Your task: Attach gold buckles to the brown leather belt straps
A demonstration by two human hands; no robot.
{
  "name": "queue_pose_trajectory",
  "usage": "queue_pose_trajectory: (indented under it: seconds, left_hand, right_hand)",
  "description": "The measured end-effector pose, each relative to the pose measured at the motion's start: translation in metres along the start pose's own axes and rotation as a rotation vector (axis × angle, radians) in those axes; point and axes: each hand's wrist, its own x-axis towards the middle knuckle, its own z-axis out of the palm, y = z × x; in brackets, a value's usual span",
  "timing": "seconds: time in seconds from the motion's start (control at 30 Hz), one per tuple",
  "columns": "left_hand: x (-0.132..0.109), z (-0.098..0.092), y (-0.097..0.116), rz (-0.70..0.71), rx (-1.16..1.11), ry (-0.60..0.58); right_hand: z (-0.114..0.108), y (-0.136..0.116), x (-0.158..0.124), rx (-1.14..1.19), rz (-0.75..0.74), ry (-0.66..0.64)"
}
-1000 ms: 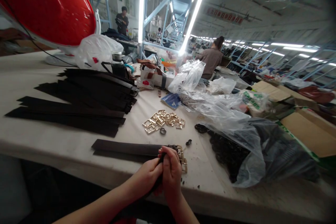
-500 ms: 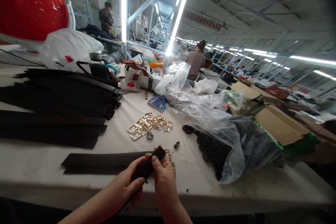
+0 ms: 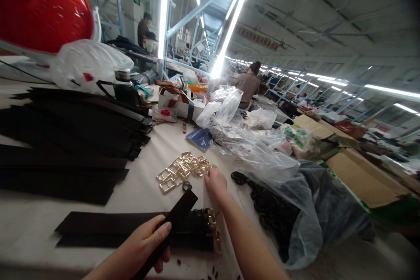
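Note:
My left hand [image 3: 149, 240] is closed round a dark leather belt strap [image 3: 181, 210], whose squared end points up and to the right. My right hand [image 3: 216, 183] reaches to the right end of a pile of gold belt buckles [image 3: 185, 166], its fingers pinched on a buckle there; the fingertips are partly hidden. A dark ring-shaped loop [image 3: 187, 186] lies just below the pile. Under and beyond my left hand rest finished-looking dark belts [image 3: 114, 223] with gold buckles [image 3: 211, 223] at their right ends.
Stacked dark straps [image 3: 65, 140] cover the left of the table. A clear plastic bag [image 3: 308, 214] with black loops [image 3: 272, 210] lies at right. Farther back are a blue booklet [image 3: 200, 138], a filled box [image 3: 179, 105] and cardboard boxes [image 3: 367, 175]. People work in the distance.
My right hand has let go of the strap and moved up to the buckle pile. My left hand keeps the strap, now lower and to the left. The view has shifted slightly.

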Motion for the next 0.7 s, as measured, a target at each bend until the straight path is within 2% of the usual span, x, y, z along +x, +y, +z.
queue_pose_trajectory:
  seconds: [0.1,0.2,0.3,0.4,0.47,0.57,0.63,0.7]
  left_hand:
    - [-0.009,-0.005,0.006,0.007,0.002,-0.014]
    - [-0.020,-0.006,0.014,-0.037,-0.037,-0.016]
    - [-0.024,-0.002,0.017,-0.038,-0.148,-0.036]
    - [-0.025,0.001,0.016,0.001,-0.270,0.008]
    - [-0.027,0.003,0.017,0.027,-0.292,0.069]
    - [-0.035,0.007,0.022,0.053,-0.263,0.115]
    - [-0.041,0.009,0.024,0.064,-0.233,0.125]
    - [-0.045,0.009,0.023,0.091,-0.195,0.150]
  right_hand:
    - [0.003,0.002,0.002,-0.041,0.000,-0.089]
    - [-0.007,0.007,-0.009,-0.024,-0.057,-0.106]
    - [-0.024,0.004,-0.032,0.063,-0.149,-0.075]
    - [-0.042,-0.016,-0.068,0.207,-0.252,-0.096]
    - [-0.049,-0.037,-0.098,0.509,-0.285,-0.212]
    - [-0.048,-0.067,-0.139,1.206,-0.229,-0.434]
    - [-0.039,-0.078,-0.156,1.471,-0.166,-0.451]
    - [-0.025,-0.080,-0.165,1.499,-0.140,-0.370]
